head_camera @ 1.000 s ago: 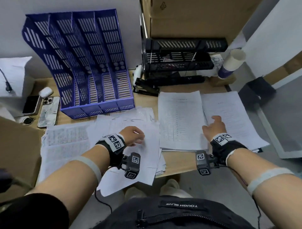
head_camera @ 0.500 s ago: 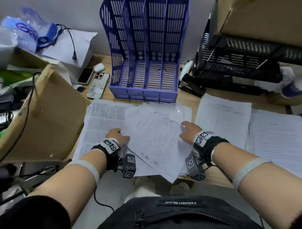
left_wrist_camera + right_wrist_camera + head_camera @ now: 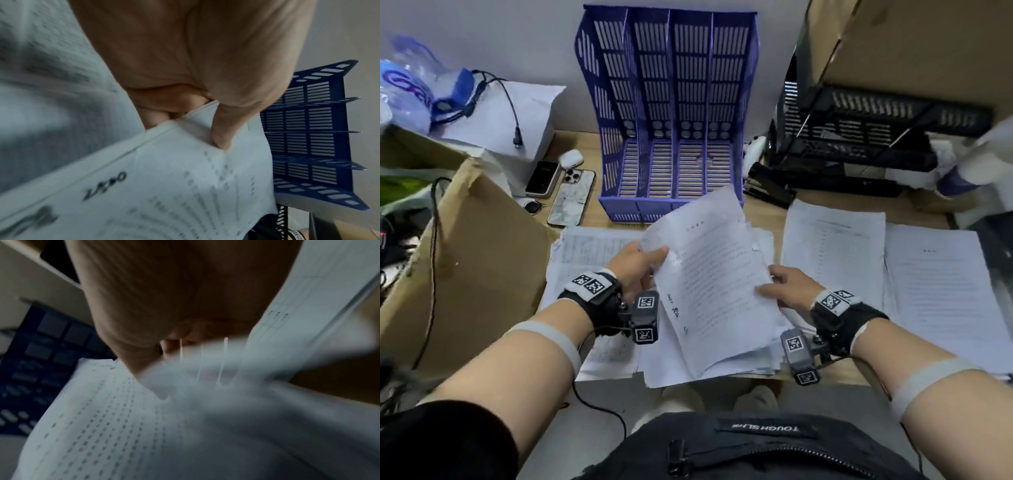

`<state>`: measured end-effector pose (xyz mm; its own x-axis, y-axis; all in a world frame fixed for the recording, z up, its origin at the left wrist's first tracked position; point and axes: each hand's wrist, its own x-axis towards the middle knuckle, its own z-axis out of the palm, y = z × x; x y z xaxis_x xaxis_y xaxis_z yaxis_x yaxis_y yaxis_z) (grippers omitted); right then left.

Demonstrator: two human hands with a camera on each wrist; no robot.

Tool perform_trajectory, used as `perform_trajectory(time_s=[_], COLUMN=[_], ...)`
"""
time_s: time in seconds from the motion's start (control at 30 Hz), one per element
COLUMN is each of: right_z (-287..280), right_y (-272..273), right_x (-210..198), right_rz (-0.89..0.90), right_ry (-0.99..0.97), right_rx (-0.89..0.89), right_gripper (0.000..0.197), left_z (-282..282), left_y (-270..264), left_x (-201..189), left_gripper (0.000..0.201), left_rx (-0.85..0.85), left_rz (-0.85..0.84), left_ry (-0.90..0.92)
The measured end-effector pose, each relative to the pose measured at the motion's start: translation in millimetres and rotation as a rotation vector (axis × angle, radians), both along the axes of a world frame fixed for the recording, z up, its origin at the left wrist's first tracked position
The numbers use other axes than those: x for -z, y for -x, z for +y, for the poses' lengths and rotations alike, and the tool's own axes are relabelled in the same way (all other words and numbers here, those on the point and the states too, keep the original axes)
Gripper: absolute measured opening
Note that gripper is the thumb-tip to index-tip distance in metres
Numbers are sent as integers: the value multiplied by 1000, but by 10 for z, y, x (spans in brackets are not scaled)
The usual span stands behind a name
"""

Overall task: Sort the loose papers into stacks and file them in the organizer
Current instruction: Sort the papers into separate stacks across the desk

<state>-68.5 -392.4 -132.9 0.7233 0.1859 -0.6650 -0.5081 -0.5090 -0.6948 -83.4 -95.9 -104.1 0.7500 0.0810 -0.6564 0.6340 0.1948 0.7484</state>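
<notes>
White printed sheets, a thin sheaf of paper [image 3: 709, 274], are lifted at a tilt above the messy pile [image 3: 619, 356] at the wooden desk's [image 3: 763, 212] near edge; the left hand [image 3: 635, 267] pinches its left edge, thumb on top; the right hand [image 3: 787, 287] grips the right edge; behind stands a slotted blue plastic organizer [image 3: 671, 113] with four upright bays; two flat paper stacks [image 3: 835, 260] lie rightward.
</notes>
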Motion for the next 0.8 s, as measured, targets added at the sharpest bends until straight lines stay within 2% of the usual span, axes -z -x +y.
perform_trajectory(time_s=[0.1, 0.23, 0.37, 0.47, 0.5, 0.57, 0.6, 0.7, 0.77, 0.8], right_z=[-225, -654, -1181, -1564, -1700, -1969, -2114, -2530, -2785, -2905], right_y=[137, 273, 426, 540, 574, 651, 686, 745, 736, 722], right_x=[-105, -199, -259, -316, -331, -395, -416, -507, -573, -595], right_rz=[7, -63, -166, -153, -133, -69, -67, -133, -165, -176], right_ry=[-49, -72, 14, 1, 4, 59, 99, 290, 392, 434], right_rx=[96, 278, 460, 557, 562, 534, 500, 434, 511, 557], right_gripper=[20, 18, 22, 23, 29, 57, 62, 54, 49, 48], left_z=[-252, -733, -1352, -1893, -2091, -2444, -2613, -3055, -3279, -3353], left_y=[-203, -416, -491, -452, -428, -424, -430, -474, -526, -570], left_x=[-98, -139, 3, 104, 90, 100, 107, 116, 135, 179], left_gripper=[12, 14, 30, 20, 20, 23, 23, 17, 21, 26], left_rx=[-49, 10, 261, 505, 555, 614, 636, 663, 664, 673], left_rz=[-51, -51, -30, -16, -14, -38, -67, -112, -119, -158], left_ry=[-75, -81, -40, -79, -80, -82, -86, -14, 34, -22])
